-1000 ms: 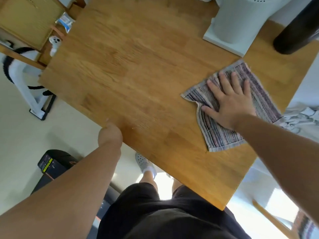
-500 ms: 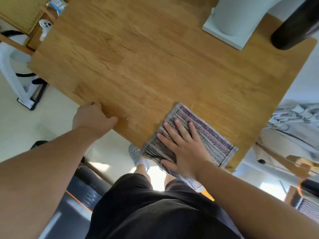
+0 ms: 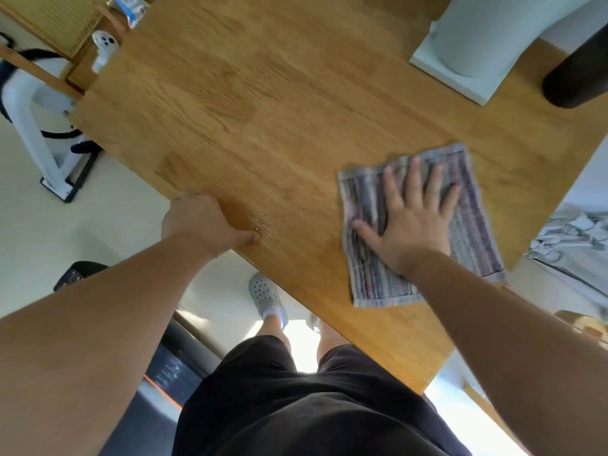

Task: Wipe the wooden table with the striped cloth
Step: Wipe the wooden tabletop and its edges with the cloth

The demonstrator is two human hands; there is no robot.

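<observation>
At the far left a white frame (image 3: 28,126) stood on the pale floor, and beyond it a small white gadget (image 3: 104,44) and a blue-and-white packet (image 3: 130,8) lay just off the table's far corner. A black device (image 3: 79,273) sat on the floor below the left forearm. The left hand (image 3: 200,222) gripped the near edge of the wooden table (image 3: 263,110), with its thumb lying on the top and its fingers curled over the edge, out of sight. Under the table 1 grey shoe (image 3: 265,296) showed on the floor, above the person's black shorts (image 3: 296,406). Further right the striped cloth (image 3: 473,232) lay spread flat on the right part of the tabletop, its lower right corner reaching the table's right edge and its stripes slightly blurred. The right hand (image 3: 414,222) lay palm down on the middle of the cloth, its 4 fingers straight and spread, its thumb out to the left, pressing the cloth to the wood rather than clutching it. At the far end of the table a pale cylinder on a white square base (image 3: 454,70) stood on the wood, and just to its right a dark rounded object (image 3: 579,80) rested near the corner. Off the right edge lay a heap of pale fabric (image 3: 572,238).
</observation>
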